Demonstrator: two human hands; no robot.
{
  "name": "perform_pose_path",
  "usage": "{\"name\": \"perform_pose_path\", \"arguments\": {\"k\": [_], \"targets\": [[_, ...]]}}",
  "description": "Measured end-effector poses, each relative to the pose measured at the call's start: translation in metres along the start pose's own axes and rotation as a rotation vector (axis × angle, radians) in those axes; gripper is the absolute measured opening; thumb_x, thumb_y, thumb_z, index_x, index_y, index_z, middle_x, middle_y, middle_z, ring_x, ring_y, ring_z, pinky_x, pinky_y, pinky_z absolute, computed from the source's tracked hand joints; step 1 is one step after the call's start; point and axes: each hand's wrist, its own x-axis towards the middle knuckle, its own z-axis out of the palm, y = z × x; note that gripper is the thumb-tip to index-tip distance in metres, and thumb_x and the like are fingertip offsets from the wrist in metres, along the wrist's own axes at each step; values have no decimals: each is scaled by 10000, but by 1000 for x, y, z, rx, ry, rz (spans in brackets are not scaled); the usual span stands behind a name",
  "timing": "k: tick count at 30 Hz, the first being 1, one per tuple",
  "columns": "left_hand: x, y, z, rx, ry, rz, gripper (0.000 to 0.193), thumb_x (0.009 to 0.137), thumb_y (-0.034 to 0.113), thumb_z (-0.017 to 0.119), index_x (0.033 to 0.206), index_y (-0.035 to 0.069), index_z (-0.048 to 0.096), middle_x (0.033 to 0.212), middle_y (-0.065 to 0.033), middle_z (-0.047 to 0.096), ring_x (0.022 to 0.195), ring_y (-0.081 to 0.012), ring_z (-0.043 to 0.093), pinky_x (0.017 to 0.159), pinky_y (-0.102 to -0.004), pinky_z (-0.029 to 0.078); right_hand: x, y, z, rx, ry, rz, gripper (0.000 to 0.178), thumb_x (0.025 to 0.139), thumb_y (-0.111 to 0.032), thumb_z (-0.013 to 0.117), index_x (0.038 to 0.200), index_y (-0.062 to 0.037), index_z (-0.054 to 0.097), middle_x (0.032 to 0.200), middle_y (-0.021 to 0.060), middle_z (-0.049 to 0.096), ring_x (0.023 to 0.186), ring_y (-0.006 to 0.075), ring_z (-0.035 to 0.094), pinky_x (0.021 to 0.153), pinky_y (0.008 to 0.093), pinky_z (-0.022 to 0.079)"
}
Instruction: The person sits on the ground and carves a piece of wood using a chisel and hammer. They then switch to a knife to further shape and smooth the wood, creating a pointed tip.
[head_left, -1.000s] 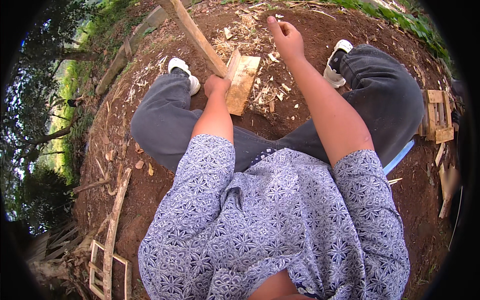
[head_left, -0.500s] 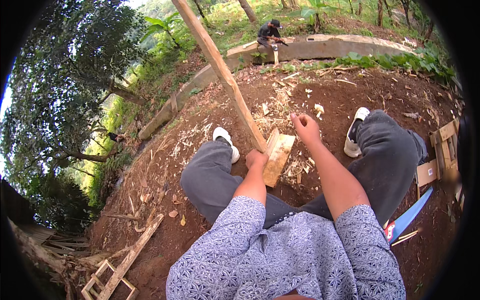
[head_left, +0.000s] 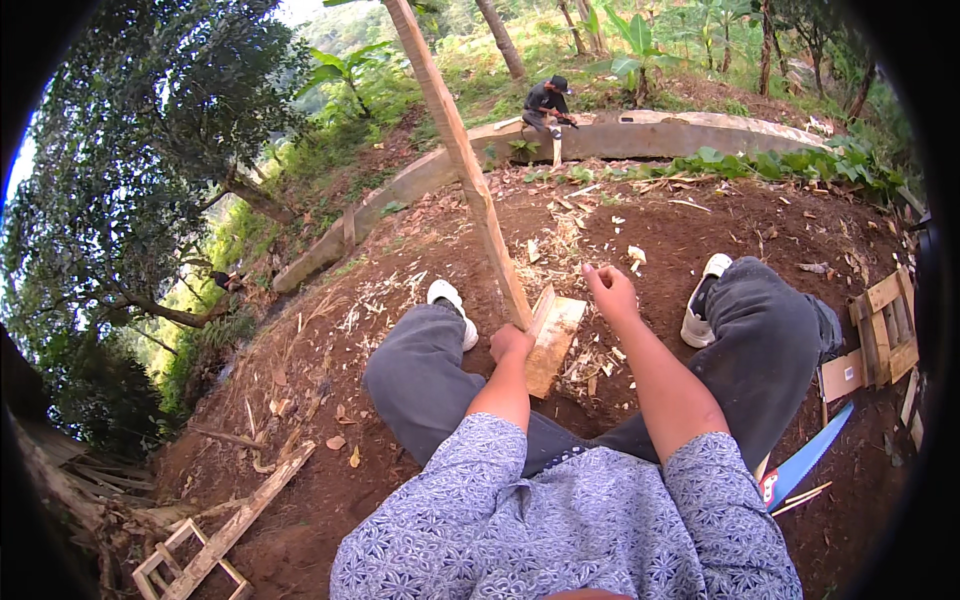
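Between the dark-trousered knees (head_left: 425, 365), the left hand (head_left: 512, 342) is at the foot of the long timber (head_left: 462, 165): grip looks closed around that lower end, fingers tucked from sight, the timber leaning up and away to the left. Just beside that fist sits the short board (head_left: 555, 345), a narrow slat (head_left: 541, 308) along its left edge, pale chips (head_left: 590, 372) scattered alongside. Across we go to the right hand (head_left: 612, 292), raised, thumb up, fingers half curled, apart from the wood; nothing shows in it, but the palm is hidden, so I can't tell. And the change? Up swings the view! Mostly ground a second ago; now the low wall (head_left: 640, 135) with a seated co-worker (head_left: 545, 103), and far more of the blue saw (head_left: 810, 455) on the right. Hands and wood keep their arrangement, so the work itself is holding steady.
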Motion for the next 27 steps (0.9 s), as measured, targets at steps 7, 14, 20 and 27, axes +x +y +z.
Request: {"name": "perform_pose_path", "arguments": {"k": [7,14,20,27], "targets": [[17,9,-7,-116,179,100,300,825,254,752,1091,118,778,1127,-161,752,1100,-370,701,939,-488,566,-40,-88,1,-24,-512,-68,506,951,-513,681,955,-10,734,803,99,716,792,188,674,744,370,525],[66,-10,-10,-53,292,120,314,953,389,627,1099,155,777,1118,-87,765,1105,-296,710,900,-423,591,-121,-248,-46,-345,-606,-856,302,881,-285,765,1041,-30,736,972,143,732,984,313,695,888,416,531],[33,19,-9,43,375,166,248,869,141,735,1117,127,722,1156,-95,706,1080,-333,681,879,-461,585,-97,-229,-92,-1056,-348,-872,453,835,-389,753,1164,-78,730,1155,166,712,1130,354,653,1011,458,491],[35,11,13,27,329,193,318,841,114,749,1150,124,669,1207,-87,667,1117,-340,666,890,-466,573,-66,-208,-98,-1390,-649,-376,696,805,-536,770,1374,-159,637,1285,122,695,1225,318,642,1023,460,512]]}}
